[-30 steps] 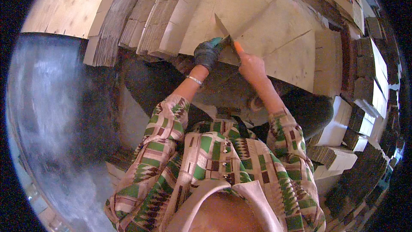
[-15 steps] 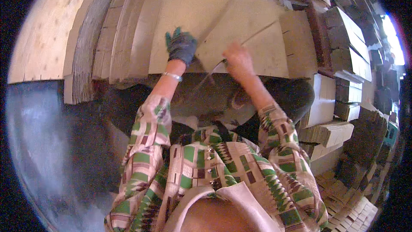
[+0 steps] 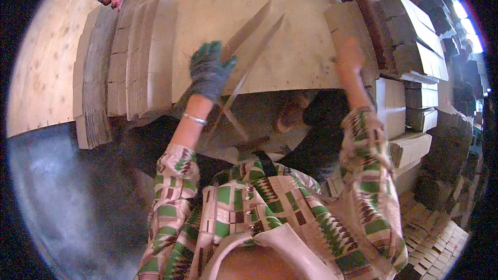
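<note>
My left hand (image 3: 210, 75), in a grey-green glove, grips a thin folded cardboard sheet (image 3: 254, 31) that stands on edge and slants up to the right over a wide pile of flat cardboard (image 3: 295, 57). My right hand (image 3: 350, 54) is bare and blurred. It lies farther right over a brown cardboard piece (image 3: 342, 21) at the pile's right end, and its fingers cannot be made out. Both forearms wear green, brown and white patterned sleeves.
Bundles of flat cardboard (image 3: 140, 57) stand on edge to the left, beside a pale plywood board (image 3: 41, 62). Tall stacks of folded cartons (image 3: 410, 36) line the right side, with more stacks (image 3: 436, 228) at the lower right. Grey floor (image 3: 52, 202) lies at the lower left.
My right hand has left the sheet's edge and swung out to the right. My left hand has stayed on the sheet, which now stands steeper. The view has tilted closer to the pile.
</note>
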Action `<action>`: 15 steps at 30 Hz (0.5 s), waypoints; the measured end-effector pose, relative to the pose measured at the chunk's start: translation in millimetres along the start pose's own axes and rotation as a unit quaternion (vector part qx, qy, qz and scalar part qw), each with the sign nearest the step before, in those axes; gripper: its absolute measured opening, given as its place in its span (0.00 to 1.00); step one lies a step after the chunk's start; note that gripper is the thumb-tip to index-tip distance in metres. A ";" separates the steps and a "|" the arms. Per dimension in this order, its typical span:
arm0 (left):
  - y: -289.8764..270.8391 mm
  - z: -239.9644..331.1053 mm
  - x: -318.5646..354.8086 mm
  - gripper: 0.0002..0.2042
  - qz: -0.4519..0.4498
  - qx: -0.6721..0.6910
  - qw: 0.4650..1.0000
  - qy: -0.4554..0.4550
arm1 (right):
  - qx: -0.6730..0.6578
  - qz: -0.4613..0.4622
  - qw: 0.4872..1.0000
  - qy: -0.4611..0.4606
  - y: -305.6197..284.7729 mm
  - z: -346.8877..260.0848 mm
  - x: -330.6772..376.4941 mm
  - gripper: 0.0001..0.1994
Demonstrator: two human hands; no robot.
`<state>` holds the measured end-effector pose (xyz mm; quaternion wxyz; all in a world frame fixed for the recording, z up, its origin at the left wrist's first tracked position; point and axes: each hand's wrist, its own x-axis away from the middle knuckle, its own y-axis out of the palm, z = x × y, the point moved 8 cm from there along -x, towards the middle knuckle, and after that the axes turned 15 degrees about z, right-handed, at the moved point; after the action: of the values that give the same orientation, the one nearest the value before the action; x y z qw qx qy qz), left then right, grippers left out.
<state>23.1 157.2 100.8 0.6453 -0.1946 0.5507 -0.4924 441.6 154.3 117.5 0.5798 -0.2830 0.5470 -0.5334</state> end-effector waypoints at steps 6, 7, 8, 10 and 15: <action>54.6 62.9 -11.3 0.31 -0.117 0.072 0.990 0.012 | -0.011 -0.059 0.969 0.238 0.3 143.6 -15.7 0.15; 69.2 51.4 -6.0 0.29 -0.108 0.073 0.991 0.013 | -0.013 -0.055 0.973 0.223 -2.1 134.1 -19.2 0.15; 87.2 37.8 -0.5 0.27 -0.098 0.074 0.992 0.015 | -0.014 -0.049 0.977 0.208 -6.0 120.4 -23.3 0.15; 103.9 28.4 4.2 0.23 -0.110 0.084 0.990 0.018 | 0.002 -0.088 0.974 0.210 -4.4 105.2 -15.8 0.16; 80.8 47.3 -12.2 0.18 -0.165 0.096 0.981 -0.022 | -0.075 0.125 0.981 0.129 -39.4 80.9 -5.3 0.21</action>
<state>100.9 189.3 58.1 0.5830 -0.2302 0.4471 -0.6382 506.1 127.9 174.8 0.5436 -0.1833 0.6869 -0.4462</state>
